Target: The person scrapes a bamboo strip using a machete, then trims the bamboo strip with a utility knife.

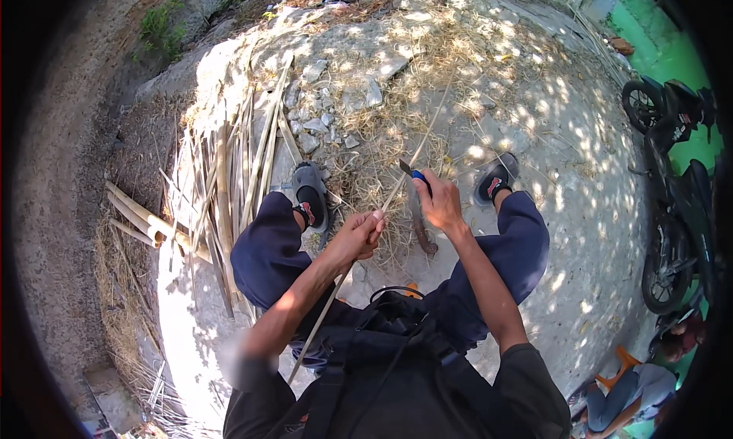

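Note:
My left hand (357, 239) is closed round a long thin bamboo strip (321, 321). The strip slants from beside my left hip, through the fist, to the ground ahead. In my right hand (441, 202) is a small knife (419, 176) with a blue handle, gripped with its dark blade pointing up and left. That blade is close to the strip; whether they touch, I cannot tell. Below the hands, a dark tool with a brown handle (421, 231) lies on the ground amid thin shavings (374, 250); its other end is partly covered.
Split bamboo strips (256, 145) are piled at the left, near thicker bamboo poles (141, 217). Stone chunks (372, 92) and dry shavings lie ahead of my feet. Motorcycles (666, 210) stand along the right, and a person (630, 397) sits at the lower right.

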A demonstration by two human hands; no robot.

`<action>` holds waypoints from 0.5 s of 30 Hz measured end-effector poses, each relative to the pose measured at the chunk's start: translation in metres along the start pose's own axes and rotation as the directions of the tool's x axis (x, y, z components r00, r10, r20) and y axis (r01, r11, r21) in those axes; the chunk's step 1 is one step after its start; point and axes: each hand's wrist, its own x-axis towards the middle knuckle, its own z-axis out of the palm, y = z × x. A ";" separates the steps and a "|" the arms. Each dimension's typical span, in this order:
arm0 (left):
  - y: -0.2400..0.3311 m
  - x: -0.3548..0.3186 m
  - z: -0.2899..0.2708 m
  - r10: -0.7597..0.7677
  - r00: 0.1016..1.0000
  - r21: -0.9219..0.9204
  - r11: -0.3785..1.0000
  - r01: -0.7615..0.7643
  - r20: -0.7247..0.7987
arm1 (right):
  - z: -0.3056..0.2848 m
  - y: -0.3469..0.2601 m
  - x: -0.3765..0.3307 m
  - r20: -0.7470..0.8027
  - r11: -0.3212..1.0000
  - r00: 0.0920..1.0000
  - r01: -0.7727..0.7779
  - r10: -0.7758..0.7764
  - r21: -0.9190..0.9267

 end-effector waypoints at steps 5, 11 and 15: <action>-0.004 -0.021 -0.005 -0.059 0.998 0.014 0.998 0.059 -0.005 | -0.007 0.013 0.012 -0.021 0.998 0.997 -0.070 0.070 0.010; -0.024 -0.080 -0.009 -0.157 0.987 0.068 0.986 0.155 0.030 | -0.024 0.071 0.040 -0.287 0.986 0.943 -0.166 0.167 0.027; -0.034 -0.106 -0.014 -0.076 0.997 0.070 0.995 0.078 -0.030 | -0.021 0.117 0.042 0.138 0.573 0.822 -0.495 0.552 0.654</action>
